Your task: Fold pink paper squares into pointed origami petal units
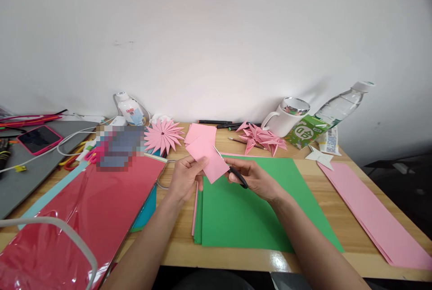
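Observation:
My left hand (187, 175) pinches a rectangular piece of pink paper (209, 160) by its left edge. The paper is held up above the near table and tilted. My right hand (254, 177) is closed around the black handles of a pair of scissors (239, 176). The scissor blades lie along the paper's upper right edge; how far they are parted is hard to see. Behind the held piece rests a stack of pink paper pieces (200, 133). Below both hands lie large green sheets (249, 218), with pink sheet edges showing underneath.
To the left stand a pink paper pinwheel-like flower (163, 134) and a red sheet in clear plastic (94, 200). Folded pink stars (259, 137), a white mug (286, 117), a green carton (305, 130) and a tilted water bottle (342, 103) are at the back right. Pink strips (374, 218) lie right.

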{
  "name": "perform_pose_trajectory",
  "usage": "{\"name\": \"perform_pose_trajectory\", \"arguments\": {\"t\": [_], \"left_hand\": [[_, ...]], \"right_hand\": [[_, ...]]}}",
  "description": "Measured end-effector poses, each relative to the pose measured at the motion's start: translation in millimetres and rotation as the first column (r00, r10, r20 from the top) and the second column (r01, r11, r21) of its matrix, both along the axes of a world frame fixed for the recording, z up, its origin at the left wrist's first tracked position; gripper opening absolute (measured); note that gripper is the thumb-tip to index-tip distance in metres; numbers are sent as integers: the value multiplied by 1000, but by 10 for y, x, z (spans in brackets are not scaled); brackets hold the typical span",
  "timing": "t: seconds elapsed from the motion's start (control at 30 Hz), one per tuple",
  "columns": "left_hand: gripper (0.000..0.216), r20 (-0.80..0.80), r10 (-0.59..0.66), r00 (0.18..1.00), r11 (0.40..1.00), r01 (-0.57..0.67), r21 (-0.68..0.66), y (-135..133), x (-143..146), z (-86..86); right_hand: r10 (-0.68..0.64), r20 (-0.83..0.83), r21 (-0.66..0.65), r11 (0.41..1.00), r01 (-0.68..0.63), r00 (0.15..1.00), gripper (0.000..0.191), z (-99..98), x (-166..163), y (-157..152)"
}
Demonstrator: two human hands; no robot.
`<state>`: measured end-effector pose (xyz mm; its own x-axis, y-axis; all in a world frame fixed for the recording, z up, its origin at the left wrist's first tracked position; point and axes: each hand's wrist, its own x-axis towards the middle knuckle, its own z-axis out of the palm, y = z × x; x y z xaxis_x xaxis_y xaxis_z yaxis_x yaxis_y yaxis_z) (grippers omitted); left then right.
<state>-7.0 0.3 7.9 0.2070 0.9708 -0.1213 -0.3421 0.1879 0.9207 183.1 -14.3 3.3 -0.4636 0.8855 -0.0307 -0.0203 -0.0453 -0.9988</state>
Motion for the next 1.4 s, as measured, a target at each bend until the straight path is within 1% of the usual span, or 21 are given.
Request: {"name": "perform_pose_trajectory", "arguments": {"t": [0.2, 0.5, 0.57, 0.67, 0.8, 0.87, 0.97, 1.03, 1.13, 1.3, 1.4], "left_hand": [[24, -1, -5, 1000, 1000, 5, -27, -7, -6, 1], [26, 2, -3, 1000, 999, 3, -35, 0, 1, -7], [24, 3, -6, 1000, 999, 6, -35, -2, 2, -6], [22, 11, -9, 1000, 999, 9, -36, -8, 4, -2], [22, 16, 21, 1000, 1000, -20, -21, -12, 8, 3], [22, 23, 34, 999, 999, -33, -11, -10, 12, 4], [23, 33, 44, 998, 999, -44, 8, -6, 20, 8], [22, 48, 52, 997, 998, -53, 26, -3, 26, 11], [22, 63, 54, 997, 998, -56, 32, -3, 31, 5], [30, 3, -21, 1000, 1000, 21, 1, -14, 24, -13], [36, 11, 17, 1000, 1000, -16, -11, -12, 11, 15]], "right_hand": [[-15, 7, 0, 1000, 15, 1000, 57, 64, -20, -10], [-57, -8, -35, 998, 57, 998, 50, 47, -49, -4], [-93, 6, -40, 995, 93, 996, 51, 22, -57, 2], [-183, 25, -21, 983, 183, 983, 52, -4, -58, 11], [-305, 5, 12, 952, 305, 952, 44, 4, -32, 7], [-309, -47, 17, 951, 310, 950, 41, 6, -16, 0], [-274, -116, -6, 961, 276, 955, 38, -9, -5, -3], [-299, -105, -29, 954, 297, 949, 37, -19, -9, 0], [-357, -75, -61, 934, 353, 931, 41, -13, -31, 4], [-431, -52, -102, 900, 424, 901, 48, 30, -57, 2], [-442, -6, -100, 893, 439, 897, 49, 32, -44, 7]]}}
